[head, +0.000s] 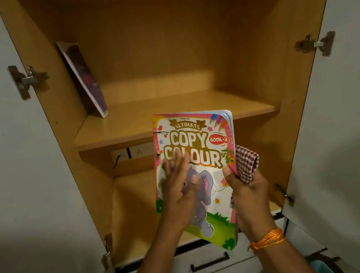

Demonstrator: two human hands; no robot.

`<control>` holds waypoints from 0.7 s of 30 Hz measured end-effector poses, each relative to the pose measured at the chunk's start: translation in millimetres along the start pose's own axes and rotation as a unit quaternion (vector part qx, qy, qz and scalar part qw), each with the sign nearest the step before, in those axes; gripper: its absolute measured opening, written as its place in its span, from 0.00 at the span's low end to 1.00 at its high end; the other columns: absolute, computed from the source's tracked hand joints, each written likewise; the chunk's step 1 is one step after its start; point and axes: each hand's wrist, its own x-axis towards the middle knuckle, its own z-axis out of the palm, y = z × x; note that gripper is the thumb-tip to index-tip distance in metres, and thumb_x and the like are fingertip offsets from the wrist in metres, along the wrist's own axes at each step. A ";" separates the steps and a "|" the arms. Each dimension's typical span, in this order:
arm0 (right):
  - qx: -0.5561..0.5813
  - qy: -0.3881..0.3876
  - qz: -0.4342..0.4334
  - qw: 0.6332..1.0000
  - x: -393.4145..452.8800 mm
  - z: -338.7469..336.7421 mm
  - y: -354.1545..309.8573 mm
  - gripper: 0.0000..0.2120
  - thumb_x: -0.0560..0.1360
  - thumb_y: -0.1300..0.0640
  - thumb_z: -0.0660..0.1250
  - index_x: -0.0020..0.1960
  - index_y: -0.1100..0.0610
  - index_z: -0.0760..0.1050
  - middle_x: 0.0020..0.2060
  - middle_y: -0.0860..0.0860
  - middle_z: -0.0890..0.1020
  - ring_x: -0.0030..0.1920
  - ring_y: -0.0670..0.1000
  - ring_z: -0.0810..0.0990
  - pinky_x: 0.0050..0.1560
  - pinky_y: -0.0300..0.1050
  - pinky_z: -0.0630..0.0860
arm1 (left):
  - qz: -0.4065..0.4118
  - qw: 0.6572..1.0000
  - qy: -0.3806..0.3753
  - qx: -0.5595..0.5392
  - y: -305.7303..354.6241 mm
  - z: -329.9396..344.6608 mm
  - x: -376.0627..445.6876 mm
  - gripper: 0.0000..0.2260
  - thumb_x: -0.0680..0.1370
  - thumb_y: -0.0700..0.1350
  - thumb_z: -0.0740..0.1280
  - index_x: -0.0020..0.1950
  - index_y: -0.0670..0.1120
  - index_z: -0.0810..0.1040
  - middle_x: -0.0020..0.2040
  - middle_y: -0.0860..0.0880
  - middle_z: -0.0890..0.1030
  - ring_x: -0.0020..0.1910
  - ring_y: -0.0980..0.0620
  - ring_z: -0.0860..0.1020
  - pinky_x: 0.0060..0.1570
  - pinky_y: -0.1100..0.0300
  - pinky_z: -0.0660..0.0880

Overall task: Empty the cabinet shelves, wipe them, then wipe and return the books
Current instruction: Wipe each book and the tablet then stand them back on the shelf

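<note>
Left hand (pixel 180 184) flat on colouring book (pixel 204 156); right hand (pixel 247 190) pinches its edge.

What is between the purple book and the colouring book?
Only bare shelf, in the head view. The purple book leans at its left end; the colouring book is held in front.

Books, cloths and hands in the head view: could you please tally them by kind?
Books: 2, the colouring book and the purple book leaning on the shelf
Cloths: 1, the checked cloth
Hands: 2, left hand, right hand
Total: 5
</note>
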 end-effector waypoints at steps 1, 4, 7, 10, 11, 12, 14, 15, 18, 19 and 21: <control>-0.004 0.002 0.002 1.000 9.5 2.4 -1.2 0.11 0.73 0.59 0.71 0.54 0.51 0.83 0.53 0.54 0.86 0.56 0.59 0.84 0.57 0.65 0.80 | 0.017 1.000 0.019 0.015 -4.5 -12.8 14.1 0.24 0.79 0.65 0.58 0.75 0.73 0.56 0.79 0.70 0.49 0.80 0.63 0.42 0.80 0.42 0.49; -0.013 0.008 -0.003 1.000 35.2 7.0 -7.8 0.10 0.71 0.60 0.73 0.52 0.52 0.83 0.50 0.54 0.87 0.52 0.60 0.85 0.52 0.61 0.81 | 0.032 0.998 0.048 0.007 -12.3 -49.3 46.3 0.31 0.81 0.50 0.68 0.76 0.72 0.57 0.81 0.67 0.53 0.80 0.62 0.53 0.77 0.49 0.62; 0.011 -0.005 0.006 1.000 62.7 14.3 -14.9 0.10 0.72 0.64 0.72 0.53 0.57 0.81 0.49 0.55 0.87 0.50 0.58 0.86 0.49 0.57 0.82 | -0.014 0.996 0.025 -0.090 -9.6 -78.9 73.9 0.39 0.79 0.36 0.70 0.77 0.68 0.57 0.76 0.65 0.66 0.76 0.58 0.67 0.70 0.48 0.73; 0.038 -0.017 0.018 0.999 89.6 24.1 -17.7 0.17 0.71 0.64 0.73 0.59 0.62 0.79 0.54 0.60 0.85 0.56 0.64 0.84 0.59 0.68 0.78 | -0.038 0.985 0.020 -0.166 -6.5 -103.2 99.4 0.44 0.76 0.31 0.70 0.80 0.62 0.52 0.75 0.63 0.67 0.65 0.55 0.79 0.59 0.44 0.80; 0.048 -0.020 0.024 0.998 101.0 29.7 -17.7 0.18 0.71 0.65 0.73 0.60 0.63 0.79 0.55 0.61 0.85 0.56 0.64 0.83 0.60 0.68 0.77 | -0.044 0.984 0.024 -0.171 -7.0 -111.8 108.4 0.46 0.76 0.31 0.71 0.81 0.60 0.50 0.77 0.60 0.65 0.61 0.54 0.82 0.54 0.44 0.82; 0.057 -0.024 0.035 0.997 109.8 32.6 -18.1 0.18 0.71 0.65 0.73 0.61 0.63 0.78 0.56 0.61 0.84 0.56 0.64 0.83 0.59 0.67 0.77 | -0.056 0.983 0.028 -0.175 -8.2 -117.6 114.0 0.46 0.75 0.32 0.72 0.82 0.60 0.49 0.76 0.58 0.67 0.58 0.53 0.83 0.49 0.46 0.84; 0.067 -0.039 0.048 0.996 127.7 42.1 -22.3 0.17 0.71 0.66 0.72 0.59 0.63 0.79 0.54 0.60 0.85 0.55 0.63 0.84 0.54 0.62 0.81 | -0.089 0.977 0.013 -0.193 -7.2 -128.4 124.2 0.41 0.77 0.34 0.71 0.81 0.58 0.55 0.69 0.54 0.76 0.54 0.52 0.85 0.43 0.52 0.84; 0.062 -0.040 0.049 0.996 135.4 47.4 -24.6 0.15 0.71 0.66 0.72 0.57 0.62 0.80 0.51 0.58 0.86 0.52 0.60 0.85 0.48 0.57 0.82 | -0.101 0.976 -0.005 -0.194 -6.9 -133.4 127.9 0.33 0.78 0.36 0.70 0.78 0.56 0.62 0.64 0.52 0.81 0.53 0.50 0.85 0.42 0.52 0.83; 0.044 -0.041 0.045 0.997 158.2 65.4 -27.2 0.18 0.67 0.66 0.74 0.57 0.63 0.80 0.48 0.56 0.87 0.48 0.57 0.86 0.43 0.51 0.83 | -0.093 0.978 -0.063 -0.176 -5.9 -146.6 139.0 0.17 0.80 0.36 0.68 0.65 0.51 0.75 0.53 0.49 0.86 0.51 0.46 0.85 0.40 0.53 0.81; 0.037 -0.043 0.042 0.997 163.5 71.1 -28.7 0.20 0.65 0.65 0.75 0.57 0.63 0.80 0.47 0.56 0.86 0.49 0.58 0.86 0.44 0.51 0.83 | -0.084 0.979 -0.065 -0.173 -4.9 -149.9 142.3 0.15 0.80 0.35 0.67 0.63 0.51 0.76 0.52 0.49 0.87 0.50 0.47 0.85 0.37 0.55 0.81; 0.010 -0.051 0.024 0.998 176.6 83.3 -30.1 0.16 0.66 0.65 0.75 0.53 0.61 0.80 0.45 0.55 0.86 0.47 0.57 0.85 0.45 0.51 0.82 | -0.069 0.982 -0.050 -0.169 -3.1 -156.0 152.2 0.15 0.80 0.34 0.67 0.62 0.50 0.76 0.52 0.48 0.87 0.50 0.47 0.85 0.41 0.52 0.83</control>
